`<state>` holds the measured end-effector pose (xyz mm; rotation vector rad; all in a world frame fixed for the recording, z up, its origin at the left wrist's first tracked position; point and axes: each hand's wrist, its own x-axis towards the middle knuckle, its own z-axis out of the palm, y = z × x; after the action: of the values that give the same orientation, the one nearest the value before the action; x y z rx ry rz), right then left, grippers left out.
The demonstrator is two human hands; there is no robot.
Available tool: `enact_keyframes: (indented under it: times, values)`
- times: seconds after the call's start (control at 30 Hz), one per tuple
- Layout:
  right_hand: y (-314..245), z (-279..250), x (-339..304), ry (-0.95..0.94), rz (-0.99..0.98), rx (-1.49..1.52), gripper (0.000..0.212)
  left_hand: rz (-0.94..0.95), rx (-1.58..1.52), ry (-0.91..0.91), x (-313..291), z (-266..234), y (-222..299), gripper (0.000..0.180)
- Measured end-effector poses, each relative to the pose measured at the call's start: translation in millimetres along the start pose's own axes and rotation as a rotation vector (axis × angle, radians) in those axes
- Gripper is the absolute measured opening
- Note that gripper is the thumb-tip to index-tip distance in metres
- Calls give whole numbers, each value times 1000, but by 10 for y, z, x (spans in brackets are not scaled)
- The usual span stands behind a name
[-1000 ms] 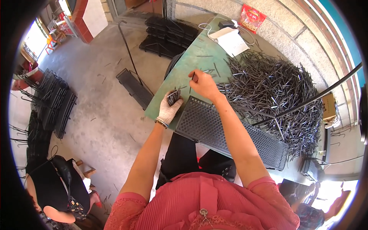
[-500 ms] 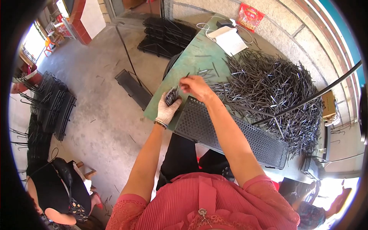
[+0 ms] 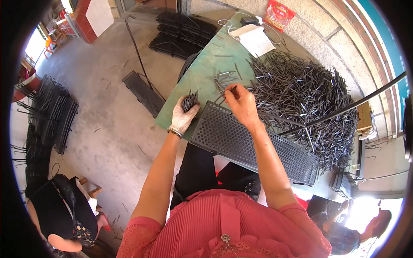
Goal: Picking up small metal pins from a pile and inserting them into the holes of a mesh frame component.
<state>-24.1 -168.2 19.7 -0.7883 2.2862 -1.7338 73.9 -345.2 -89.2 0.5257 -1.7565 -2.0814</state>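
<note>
My left hand, in a white knitted glove, is closed around a bundle of short thin black rods, whose ends stick up above the fingers. My bare right hand is closed in a pinch over the table, just beyond the perforated black metal tray. A dark rod end shows at its fingertips. Several loose rods lie on the green tabletop beyond this hand. To the right rises a large heap of the same rods. The tray lies along the table's near edge.
A white paper, a cable and a red packet lie at the table's far end. A long black rod slants over the heap. Black racks stand on the floor beyond, others at left. A seated person is at lower left.
My right hand has moved right, away from the left hand's bundle, toward the loose rods and the heap. My left hand still holds the bundle. The whole view has shifted slightly.
</note>
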Motion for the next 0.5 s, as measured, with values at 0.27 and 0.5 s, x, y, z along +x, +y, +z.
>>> enact_keyframes:
  times: [0.27, 0.5]
  values:
    - [-134, 86, -121, 80, -182, -187, 10, 24, 13, -16, -8, -27, -13, 48]
    - [-163, 93, -155, 100, -171, -220, 11, 14, -54, -21, 3, -11, -35, 48]
